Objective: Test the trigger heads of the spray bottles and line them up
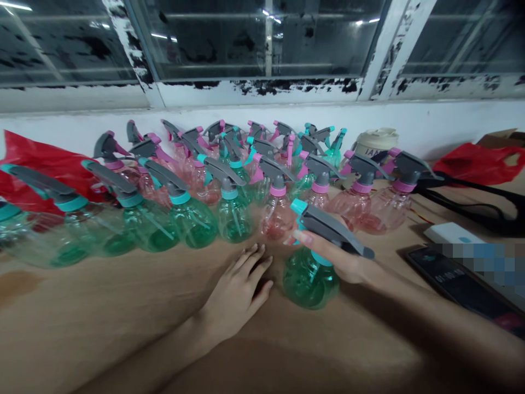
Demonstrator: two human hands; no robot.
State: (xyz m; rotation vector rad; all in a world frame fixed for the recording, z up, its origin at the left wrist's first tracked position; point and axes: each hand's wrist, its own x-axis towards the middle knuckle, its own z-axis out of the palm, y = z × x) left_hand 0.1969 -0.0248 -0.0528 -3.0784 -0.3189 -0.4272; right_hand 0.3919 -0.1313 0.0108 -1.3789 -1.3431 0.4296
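My right hand (346, 257) is closed around the neck of a green spray bottle (309, 284) with a grey and turquoise trigger head. The bottle is upright, in front of the row, its nozzle pointing left. To its left, my left hand (241, 290) rests palm down on the table with the fingers spread, holding nothing. Just beyond the hands stand a pink spray bottle (275, 218) and another green spray bottle (235, 220). More green bottles run off to the left, and pink ones with pink collars stand to the right.
Behind the front row, several more spray bottles (197, 180) crowd towards the wall. A red plastic bag (45, 158) lies far left, another red bag (479, 164) at right. A phone (455, 279), a white box (447, 235), a black strap (471, 205) and a light-coloured roll (375, 142) occupy the right side.
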